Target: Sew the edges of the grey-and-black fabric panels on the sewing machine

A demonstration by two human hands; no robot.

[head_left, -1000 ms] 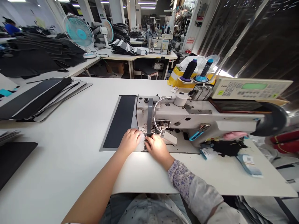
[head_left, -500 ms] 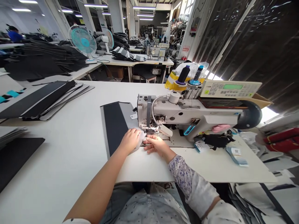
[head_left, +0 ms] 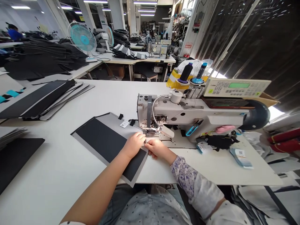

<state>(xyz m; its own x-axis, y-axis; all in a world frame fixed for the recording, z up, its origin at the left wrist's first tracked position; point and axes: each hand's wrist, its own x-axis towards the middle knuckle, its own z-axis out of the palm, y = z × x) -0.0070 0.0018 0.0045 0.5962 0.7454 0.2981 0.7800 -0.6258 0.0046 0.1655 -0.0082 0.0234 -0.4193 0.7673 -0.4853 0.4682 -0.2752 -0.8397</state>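
Observation:
A flat fabric panel (head_left: pixel 103 139), dark in the middle with a grey border, lies slanted on the white table left of the sewing machine (head_left: pixel 187 109). A white label (head_left: pixel 124 124) and two small black tabs show along its upper grey edge. My left hand (head_left: pixel 134 144) rests over the panel, its fingers closed on the edge just in front of the presser foot (head_left: pixel 151 132). Close beside it, my right hand (head_left: pixel 158 148) pinches the same edge, thumb and forefinger together. The panel's near corner reaches the table's front edge, and my left forearm covers part of it.
Stacked dark and grey panels (head_left: pixel 47 100) lie on the left, with another dark panel (head_left: pixel 18 156) nearer. Thread cones (head_left: pixel 186 73) and a control box (head_left: pixel 237 87) stand behind the machine. Label bundles (head_left: pixel 241 157) and black scraps (head_left: pixel 220 143) lie at right.
The panel has turned counterclockwise: its far end swung left and its near end came round toward the table's front edge. My right hand's fingers have closed on its edge.

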